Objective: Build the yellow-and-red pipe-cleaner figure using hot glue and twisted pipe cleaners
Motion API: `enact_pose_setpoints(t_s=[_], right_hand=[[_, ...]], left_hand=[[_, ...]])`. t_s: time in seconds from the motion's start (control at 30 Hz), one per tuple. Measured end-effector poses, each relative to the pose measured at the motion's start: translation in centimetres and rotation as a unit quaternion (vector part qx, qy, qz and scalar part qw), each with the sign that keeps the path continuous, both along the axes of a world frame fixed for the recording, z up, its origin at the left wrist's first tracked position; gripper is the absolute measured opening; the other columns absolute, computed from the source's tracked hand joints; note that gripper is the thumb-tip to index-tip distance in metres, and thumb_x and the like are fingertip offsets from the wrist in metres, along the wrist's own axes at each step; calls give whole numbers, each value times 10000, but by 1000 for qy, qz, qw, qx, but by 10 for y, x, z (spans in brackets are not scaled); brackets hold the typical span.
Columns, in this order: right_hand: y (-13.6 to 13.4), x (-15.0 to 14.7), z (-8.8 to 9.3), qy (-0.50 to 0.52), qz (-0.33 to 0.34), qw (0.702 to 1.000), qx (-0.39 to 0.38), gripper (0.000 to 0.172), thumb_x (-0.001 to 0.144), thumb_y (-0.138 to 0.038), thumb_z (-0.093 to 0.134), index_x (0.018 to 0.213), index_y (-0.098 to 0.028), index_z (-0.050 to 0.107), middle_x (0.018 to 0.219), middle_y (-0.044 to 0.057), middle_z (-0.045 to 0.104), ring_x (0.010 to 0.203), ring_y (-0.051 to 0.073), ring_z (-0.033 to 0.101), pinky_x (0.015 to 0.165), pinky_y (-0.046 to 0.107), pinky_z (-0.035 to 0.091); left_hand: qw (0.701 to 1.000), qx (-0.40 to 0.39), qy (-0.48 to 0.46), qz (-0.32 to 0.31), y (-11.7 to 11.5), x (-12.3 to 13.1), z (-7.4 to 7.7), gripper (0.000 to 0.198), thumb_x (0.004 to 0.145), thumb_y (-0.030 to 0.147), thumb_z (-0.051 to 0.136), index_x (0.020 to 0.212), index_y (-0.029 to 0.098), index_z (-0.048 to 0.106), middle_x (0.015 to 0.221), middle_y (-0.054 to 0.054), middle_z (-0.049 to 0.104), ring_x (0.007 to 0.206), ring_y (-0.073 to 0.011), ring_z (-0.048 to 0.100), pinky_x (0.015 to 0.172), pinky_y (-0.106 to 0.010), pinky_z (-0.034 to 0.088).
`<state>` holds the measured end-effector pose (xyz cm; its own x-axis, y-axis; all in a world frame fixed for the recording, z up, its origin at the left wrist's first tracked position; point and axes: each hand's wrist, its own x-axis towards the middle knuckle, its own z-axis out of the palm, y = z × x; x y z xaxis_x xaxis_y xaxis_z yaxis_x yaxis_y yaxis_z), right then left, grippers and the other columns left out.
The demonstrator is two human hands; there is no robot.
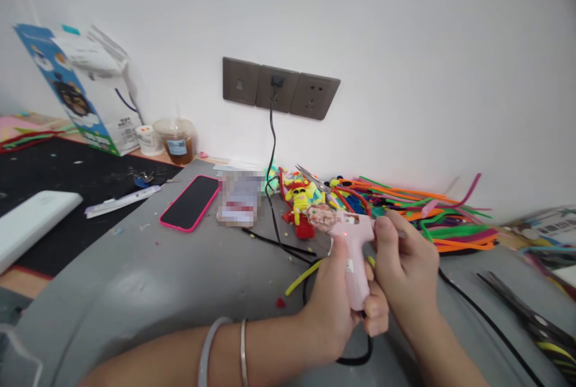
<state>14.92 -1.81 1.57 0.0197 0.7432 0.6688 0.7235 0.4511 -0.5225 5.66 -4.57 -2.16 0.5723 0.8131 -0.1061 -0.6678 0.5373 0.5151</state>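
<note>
A pale pink glue gun point(355, 234) is held upright in front of me, its nozzle end pointing left with a crusty, speckled lump around it. My left hand point(335, 297) is wrapped around the grip, thumb on the near side. At the gun's rear end, my right hand point(407, 261) is closed, thumb and fingers pressed together; what they pinch is hidden. A small red light glows on the gun's body. Just behind the nozzle lies a yellow and red pipe-cleaner figure point(299, 198). A yellow pipe-cleaner piece point(302, 278) is left of my left hand.
Pipe cleaners point(463, 231) pile along the wall, with small scissors point(312, 178) on them. Large black scissors point(531, 315) lie at right. A black cable point(272, 135) runs from the wall socket point(281, 88). Leftward are a pink-edged phone point(191, 203), a lidded drink cup point(176, 141) and a white device point(36, 219).
</note>
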Motion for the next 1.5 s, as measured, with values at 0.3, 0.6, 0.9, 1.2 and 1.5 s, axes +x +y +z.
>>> enact_pose_setpoints(t_s=[0.3,0.6,0.9,1.2,1.5], right_hand=[[-9,2,-9,121,-42,992,5,417,999,-444,429,640,-246,357,567,-56,330,498,136,343,484,278,303],[-5,4,-10,245,32,965,-85,443,943,-542,517,641,-237,409,576,-62,328,491,121,312,422,240,269],[-3,27,-31,337,104,913,-204,329,900,-547,541,826,-226,542,494,-93,340,401,102,284,379,214,236],[-27,14,-31,350,143,872,-310,439,756,-652,684,780,-232,559,408,-50,561,305,147,520,332,224,368],[-35,1,-21,429,119,825,-349,511,714,-673,721,654,-201,535,321,-61,514,258,105,501,311,159,352]], left_hand=[[996,47,73,26,-3,-1,10,768,608,962,404,721,204,446,356,51,433,269,-101,369,331,-235,308],[993,34,110,37,7,-2,10,768,574,960,430,715,205,444,343,63,422,263,-97,360,332,-229,285],[982,57,168,69,3,-4,15,764,586,958,421,679,201,451,351,49,423,272,-85,351,312,-216,265],[965,122,217,86,9,-8,16,784,654,944,379,491,181,460,364,9,415,306,-79,375,372,-246,288],[949,177,255,57,5,-13,21,712,700,869,455,452,202,430,397,13,409,375,-85,389,442,-252,317]])
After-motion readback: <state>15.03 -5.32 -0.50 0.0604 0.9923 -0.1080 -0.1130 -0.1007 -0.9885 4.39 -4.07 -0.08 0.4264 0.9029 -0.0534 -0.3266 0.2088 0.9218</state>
